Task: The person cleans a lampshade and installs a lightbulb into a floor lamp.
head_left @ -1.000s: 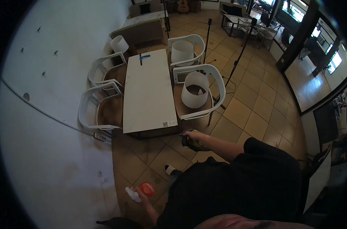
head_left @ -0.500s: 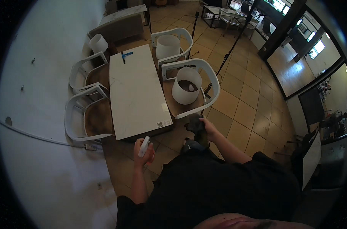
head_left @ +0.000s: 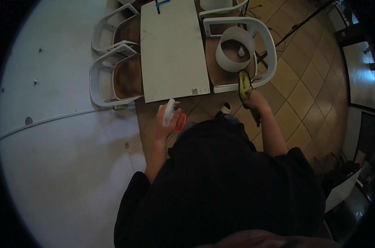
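Left grip: around spray bottle | Right grip: around cloth, apparently

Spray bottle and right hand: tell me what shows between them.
In the head view, tiled floor and a light-coloured shoe, lower down, show between the spray bottle in the left hand and the right hand.

The far end of the worktop is cut off by the upper edge, which also crops the lampshade right of it. Just before the worktop's near edge, the spray bottle hides part of your left hand. Right of its near corner, your right hand covers part of a green-and-dark item, too unclear to identify. The worktop's corner print is too small to read.
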`<action>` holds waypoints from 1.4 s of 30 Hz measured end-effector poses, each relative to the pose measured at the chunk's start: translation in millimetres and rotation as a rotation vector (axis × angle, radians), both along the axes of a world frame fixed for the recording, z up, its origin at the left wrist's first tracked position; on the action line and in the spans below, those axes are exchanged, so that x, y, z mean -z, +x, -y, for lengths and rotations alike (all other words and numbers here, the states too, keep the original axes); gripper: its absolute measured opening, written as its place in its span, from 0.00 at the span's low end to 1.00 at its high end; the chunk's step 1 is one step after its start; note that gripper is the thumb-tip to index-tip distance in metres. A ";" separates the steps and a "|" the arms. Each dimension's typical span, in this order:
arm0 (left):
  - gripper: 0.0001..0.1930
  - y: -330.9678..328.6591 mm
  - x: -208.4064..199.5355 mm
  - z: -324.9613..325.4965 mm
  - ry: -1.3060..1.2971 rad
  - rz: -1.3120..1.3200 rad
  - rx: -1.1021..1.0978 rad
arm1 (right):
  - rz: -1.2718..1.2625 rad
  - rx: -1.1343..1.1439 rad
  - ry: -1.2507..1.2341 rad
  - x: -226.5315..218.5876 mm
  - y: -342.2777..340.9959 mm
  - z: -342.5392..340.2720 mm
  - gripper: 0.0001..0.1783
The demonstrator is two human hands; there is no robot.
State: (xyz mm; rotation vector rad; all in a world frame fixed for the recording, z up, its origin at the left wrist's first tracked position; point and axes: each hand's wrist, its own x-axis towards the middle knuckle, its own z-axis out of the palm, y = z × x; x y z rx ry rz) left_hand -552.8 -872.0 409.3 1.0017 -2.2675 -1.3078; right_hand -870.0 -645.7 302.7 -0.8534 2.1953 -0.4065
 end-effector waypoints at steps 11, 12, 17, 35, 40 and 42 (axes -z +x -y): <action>0.12 -67.8 -15.1 -15.3 -0.132 0.021 0.138 | 0.523 0.124 -0.851 -21.9 -44.2 4.5 0.12; 0.11 -77.9 -17.5 -16.2 -0.111 -0.022 0.131 | 0.470 0.086 -0.967 -26.6 -47.5 7.1 0.12; 0.12 -121.8 -31.8 -0.2 -0.092 -0.059 0.227 | 0.755 0.125 -1.344 -52.5 -64.1 24.6 0.13; 0.15 -159.6 -31.9 64.2 0.015 -0.189 0.576 | 1.530 0.578 -1.243 -61.1 -17.0 102.8 0.33; 0.15 -151.2 -25.2 85.0 -0.012 -0.218 0.545 | 1.450 0.818 -1.122 -69.7 15.7 131.3 0.29; 0.15 -149.3 -26.0 93.5 0.015 -0.232 0.498 | 1.400 0.883 -1.024 -67.0 25.4 140.5 0.28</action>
